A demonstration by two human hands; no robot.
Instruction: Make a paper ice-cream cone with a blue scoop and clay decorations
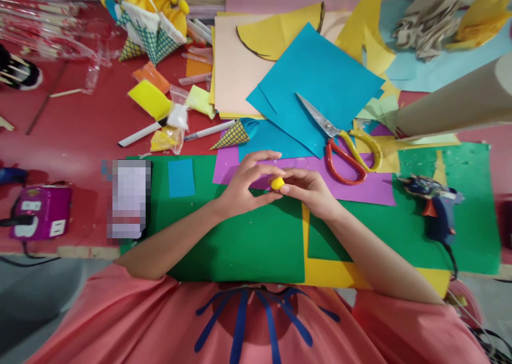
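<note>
A small yellow lump, like modelling clay, is pinched between the thumb and fingertips of my right hand. My left hand curves around it from the other side, its thumb and fingers apart, with fingertips close to the lump; whether they touch it I cannot tell. Both hands are above green sheets and a purple strip. Just beyond them lies a small yellow checked cone with a blue top. Scissors with one red and one yellow handle lie open on blue sheets.
On the right are a glue gun and a large pale roll. At left lie a phone and a purple power socket box. Farther back are clay packets, a checked bundle and plastic-wrapped sticks.
</note>
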